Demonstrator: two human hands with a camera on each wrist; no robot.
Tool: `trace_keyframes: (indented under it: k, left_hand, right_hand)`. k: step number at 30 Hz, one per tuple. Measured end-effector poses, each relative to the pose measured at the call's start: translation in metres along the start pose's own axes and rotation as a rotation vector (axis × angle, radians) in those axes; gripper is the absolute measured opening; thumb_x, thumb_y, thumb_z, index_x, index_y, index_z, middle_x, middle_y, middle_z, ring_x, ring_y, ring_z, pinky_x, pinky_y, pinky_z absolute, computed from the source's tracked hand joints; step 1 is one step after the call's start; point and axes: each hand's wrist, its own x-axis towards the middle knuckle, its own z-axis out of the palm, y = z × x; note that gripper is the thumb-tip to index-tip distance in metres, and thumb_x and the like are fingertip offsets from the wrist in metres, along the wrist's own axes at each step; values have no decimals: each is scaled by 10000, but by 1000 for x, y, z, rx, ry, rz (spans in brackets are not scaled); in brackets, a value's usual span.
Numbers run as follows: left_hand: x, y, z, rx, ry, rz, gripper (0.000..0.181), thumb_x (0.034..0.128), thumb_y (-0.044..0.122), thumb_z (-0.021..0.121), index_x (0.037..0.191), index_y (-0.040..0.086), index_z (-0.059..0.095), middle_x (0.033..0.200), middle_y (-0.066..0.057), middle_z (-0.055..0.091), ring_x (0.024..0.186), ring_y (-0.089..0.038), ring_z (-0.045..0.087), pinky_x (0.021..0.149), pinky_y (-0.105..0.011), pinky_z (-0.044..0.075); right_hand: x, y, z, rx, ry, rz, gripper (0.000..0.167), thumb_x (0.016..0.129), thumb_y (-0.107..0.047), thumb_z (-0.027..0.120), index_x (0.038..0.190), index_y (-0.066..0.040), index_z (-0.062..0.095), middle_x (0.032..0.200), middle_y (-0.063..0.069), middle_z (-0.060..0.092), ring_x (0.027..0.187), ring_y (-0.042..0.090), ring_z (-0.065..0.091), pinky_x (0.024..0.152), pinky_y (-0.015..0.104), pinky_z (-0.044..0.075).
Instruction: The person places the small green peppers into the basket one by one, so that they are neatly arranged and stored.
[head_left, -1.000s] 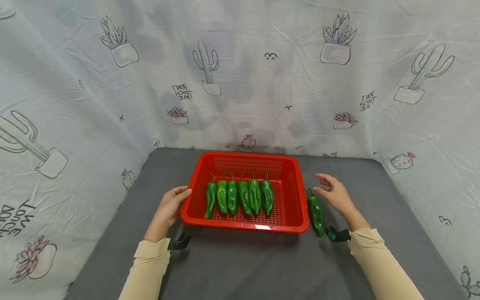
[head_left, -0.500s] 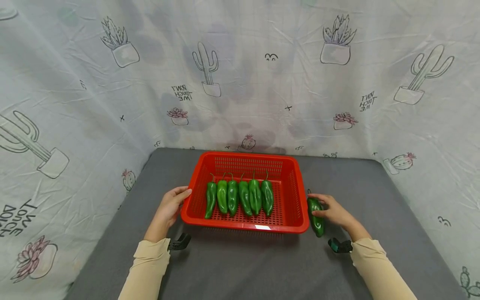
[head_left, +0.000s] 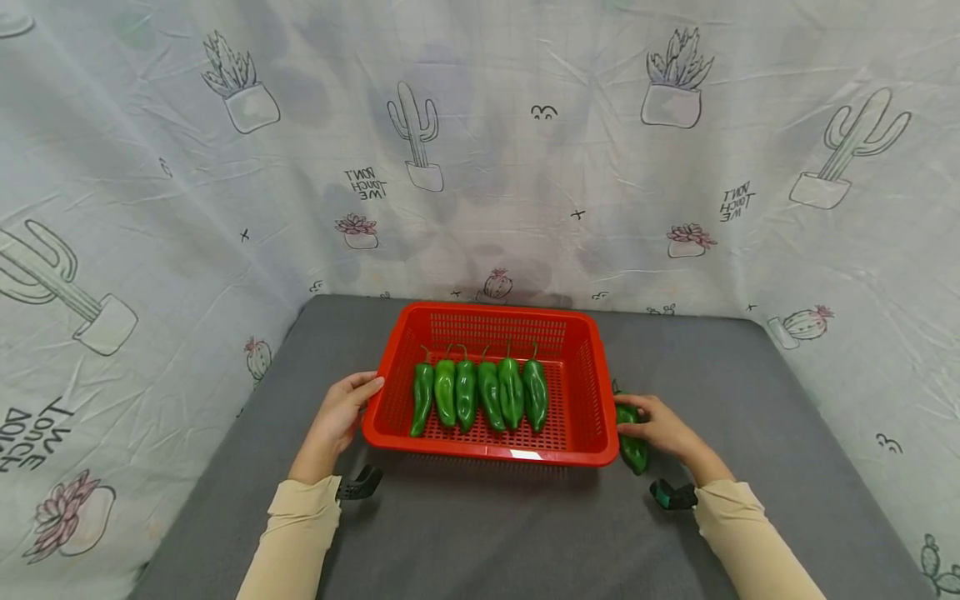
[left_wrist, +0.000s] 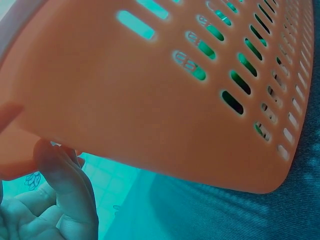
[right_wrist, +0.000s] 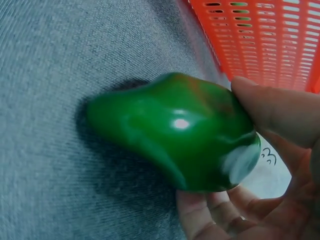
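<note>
A red plastic basket (head_left: 450, 447) with slotted walls stands mid-table. Several green chili peppers (head_left: 489, 396) lie side by side in it, stems pointing to the far side. My left hand (head_left: 345, 414) grips the basket's left rim, its thumb on top; in the left wrist view the fingers (left_wrist: 67, 185) meet the edge of the orange-looking wall. Just outside the right wall, one more green chili pepper (right_wrist: 165, 125) is pinched between the thumb and fingers of my right hand (head_left: 663, 429). That pepper's lower tip shows, and the hand covers much of its middle.
A grey cloth (head_left: 510, 533) covers the table. Pale curtains (head_left: 480, 167) with cactus drawings hang behind it and on both sides. Each wrist wears a black camera mount (head_left: 360, 483). Inside the basket, bare mesh floor (head_left: 557, 408) lies right of the pepper row.
My right hand has come down from above the loose pepper and taken hold of it. The pepper has barely moved. My left hand and the basket have stayed put.
</note>
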Motion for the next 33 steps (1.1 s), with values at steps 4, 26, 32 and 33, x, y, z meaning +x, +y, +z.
trace_keyframes:
  k: [4,26,32,33]
  left_hand:
    - [0,0,1,-9,9,-7,442,951,185,578,1291,-67,447,890,70,632,780,-85,638,706,-248,553]
    - [-3,3,1,-16,0,-1,474,959,190,564,1318,-82,416,888,75,634,776,-64,633,705,-227,543]
    - [-4,5,2,-8,7,-10,476,961,191,562,1327,-74,413,894,71,628,776,-68,630,702,-231,544]
    - [-4,4,2,-6,6,-11,478,961,193,561,1329,-73,411,896,73,627,778,-66,629,704,-230,544]
  right_hand:
    - [1,-2,0,-14,-6,45,484,817,-116,716,1238,66,563,1233,296,559,1088,463,524,878,536,453]
    - [6,-18,-30,65,189,153,549,908,-233,647,1389,-51,455,1352,311,341,1190,487,379,823,521,477]
    - [13,-34,-38,84,240,128,575,905,-236,652,1410,-68,434,1398,293,287,1237,457,320,895,602,394]
    - [15,-36,-40,88,249,124,575,905,-232,652,1412,-71,432,1403,292,281,1236,460,319,883,598,404]
